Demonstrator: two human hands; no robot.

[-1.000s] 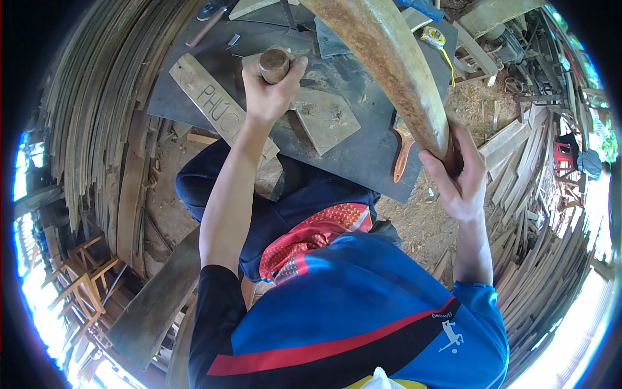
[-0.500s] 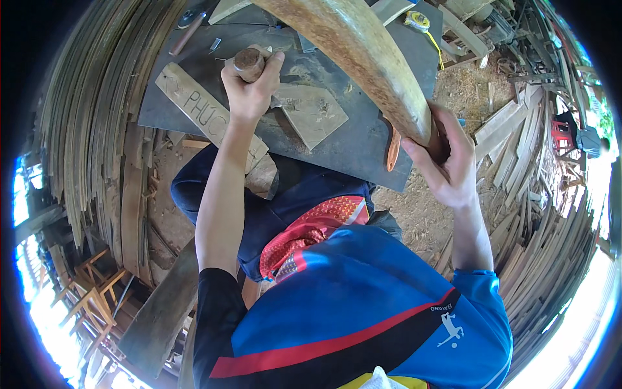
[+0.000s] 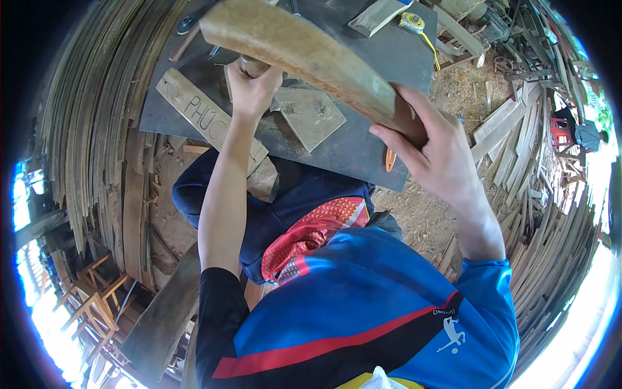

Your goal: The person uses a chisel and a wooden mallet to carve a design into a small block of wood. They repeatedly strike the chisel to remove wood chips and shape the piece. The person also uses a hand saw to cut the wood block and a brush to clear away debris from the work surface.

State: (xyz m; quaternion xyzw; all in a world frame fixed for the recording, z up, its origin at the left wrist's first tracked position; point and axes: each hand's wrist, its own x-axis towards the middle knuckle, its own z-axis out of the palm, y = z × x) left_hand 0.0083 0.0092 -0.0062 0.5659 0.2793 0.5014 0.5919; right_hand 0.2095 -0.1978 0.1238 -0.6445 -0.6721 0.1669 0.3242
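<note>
My right hand (image 3: 431, 139) is closed around the narrow end of a thick wooden mallet (image 3: 311, 55), a long club-like piece. The mallet slants up to the left, its broad end close above my left hand (image 3: 253, 91). That hand is wrapped round the upright wooden handle of a chisel (image 3: 254, 67); the mallet hides part of the handle's top. The chisel's tip is hard to make out. Beside my left hand lies a pointed wood block (image 3: 311, 120) with pencil lines. A board (image 3: 194, 107) with carved letters lies left of it, partly under my left forearm.
The dark tabletop (image 3: 363, 152) carries an orange-handled tool (image 3: 390, 159), a yellow tape measure (image 3: 412, 23) and a wood offcut (image 3: 379, 16). Stacked planks (image 3: 97, 117) stand at the left, with more lumber (image 3: 544, 259) at the right. My knees are under the near table edge.
The mallet has swung left and its broad end now overlaps the chisel handle from above. My right hand has shifted slightly left. My left hand stays almost in place.
</note>
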